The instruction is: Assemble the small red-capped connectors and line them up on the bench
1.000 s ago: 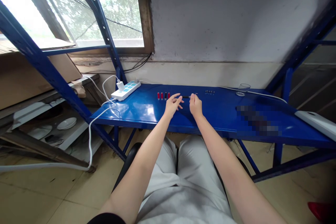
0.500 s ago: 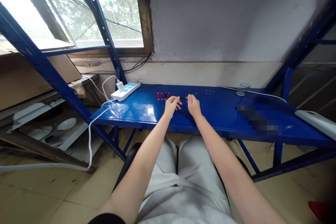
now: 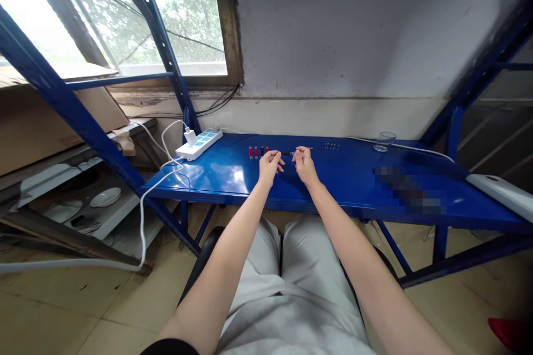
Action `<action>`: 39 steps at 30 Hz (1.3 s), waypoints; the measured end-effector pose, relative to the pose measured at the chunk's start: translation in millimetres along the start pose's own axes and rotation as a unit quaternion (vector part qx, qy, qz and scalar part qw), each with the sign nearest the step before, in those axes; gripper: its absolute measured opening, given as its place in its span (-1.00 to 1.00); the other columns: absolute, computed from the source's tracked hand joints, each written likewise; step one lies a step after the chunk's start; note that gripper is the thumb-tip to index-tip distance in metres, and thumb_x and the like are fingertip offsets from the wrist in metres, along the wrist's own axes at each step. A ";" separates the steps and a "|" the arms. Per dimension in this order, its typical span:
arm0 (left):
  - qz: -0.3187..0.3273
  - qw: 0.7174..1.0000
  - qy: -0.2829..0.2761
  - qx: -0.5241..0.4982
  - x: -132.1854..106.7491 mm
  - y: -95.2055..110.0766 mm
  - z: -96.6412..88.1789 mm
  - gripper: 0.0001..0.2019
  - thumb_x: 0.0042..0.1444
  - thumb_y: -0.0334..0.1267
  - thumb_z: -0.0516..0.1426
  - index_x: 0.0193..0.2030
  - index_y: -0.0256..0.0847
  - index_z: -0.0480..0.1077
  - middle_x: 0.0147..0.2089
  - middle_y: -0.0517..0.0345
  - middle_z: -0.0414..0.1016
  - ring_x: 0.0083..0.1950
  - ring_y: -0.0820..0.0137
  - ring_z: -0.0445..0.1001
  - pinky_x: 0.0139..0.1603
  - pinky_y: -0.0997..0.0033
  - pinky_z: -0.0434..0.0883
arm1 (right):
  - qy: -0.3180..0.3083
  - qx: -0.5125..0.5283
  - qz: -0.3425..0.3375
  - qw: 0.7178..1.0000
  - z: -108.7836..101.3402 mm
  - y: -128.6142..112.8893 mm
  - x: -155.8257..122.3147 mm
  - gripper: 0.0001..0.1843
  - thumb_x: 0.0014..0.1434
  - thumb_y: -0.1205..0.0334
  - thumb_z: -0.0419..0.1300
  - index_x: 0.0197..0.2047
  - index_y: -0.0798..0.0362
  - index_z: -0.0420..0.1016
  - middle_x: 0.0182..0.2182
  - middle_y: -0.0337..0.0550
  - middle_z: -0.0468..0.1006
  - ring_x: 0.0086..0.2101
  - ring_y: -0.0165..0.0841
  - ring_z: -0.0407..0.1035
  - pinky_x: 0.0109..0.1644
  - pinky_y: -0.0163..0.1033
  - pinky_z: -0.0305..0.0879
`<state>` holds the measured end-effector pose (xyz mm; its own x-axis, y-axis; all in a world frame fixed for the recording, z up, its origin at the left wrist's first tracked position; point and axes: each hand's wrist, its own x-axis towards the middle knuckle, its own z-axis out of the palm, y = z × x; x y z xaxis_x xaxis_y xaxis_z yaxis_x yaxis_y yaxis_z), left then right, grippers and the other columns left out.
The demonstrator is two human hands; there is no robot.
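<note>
My left hand pinches one end of a slim black stick just above the blue table. At the stick's other, paler end is my right hand, its thumb and fingertips closed around it. The stick's exact kind is too small to make out. Beside my left hand stands a short row of small red cylinders with a black cylinder among them; the row's right end is partly covered by that hand. Several tiny metallic pieces lie to the right of my right hand.
The blue table has a white power strip with a plugged-in charger at its left end. Right of my hands stand a clear glass and a blurred dark object. A white cable runs along the back.
My right hand has shifted slightly left along the stick and its fingers have changed their grip, so more of the pale end shows. My left hand has moved a little left.
</note>
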<state>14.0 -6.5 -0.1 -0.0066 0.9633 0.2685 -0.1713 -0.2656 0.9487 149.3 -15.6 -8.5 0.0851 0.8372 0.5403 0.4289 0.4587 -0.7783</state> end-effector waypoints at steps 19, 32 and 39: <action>0.015 0.997 0.065 -0.026 -0.9 2.4 -2.4 -0.71 0.03 -0.03 0.10 -0.36 -0.27 0.29 -0.57 0.25 0.36 -0.69 0.60 0.28 -0.66 0.58 0.14 | 0.059 -0.048 -0.012 0.997 -5.5 -8.9 -3.1 -0.48 0.21 -0.15 -0.18 -0.60 0.02 0.17 -0.67 -0.25 0.26 -0.60 -0.43 0.16 -0.45 -0.31 0.06; -0.002 0.999 -0.033 0.000 -3.4 4.1 1.7 -0.66 -0.09 0.00 0.19 -0.40 -0.30 0.37 -0.59 0.24 0.35 -0.70 0.62 0.23 -0.67 0.58 0.13 | -0.076 0.178 0.108 0.975 -0.9 -4.8 5.1 -0.55 -0.16 -0.17 0.23 -0.39 0.07 0.45 -0.64 -0.31 0.29 -0.62 -0.51 0.11 -0.54 -0.32 0.07; 0.019 0.999 -0.047 0.021 -3.5 1.6 0.5 -0.66 -0.07 0.02 0.16 -0.42 -0.30 0.39 -0.67 0.30 0.24 -0.73 0.66 0.11 -0.70 0.58 0.04 | -0.107 0.260 0.142 0.949 -0.7 -7.2 3.6 -0.56 -0.24 -0.12 0.30 -0.45 0.10 0.42 -0.69 -0.36 0.22 -0.65 -0.55 0.05 -0.58 -0.34 -0.02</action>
<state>14.2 -10.3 0.6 0.0795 0.9449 0.3176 -0.1316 -0.3059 0.9429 147.1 -16.1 -0.7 -0.0772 0.9651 0.2502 -0.0917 0.2430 -0.9657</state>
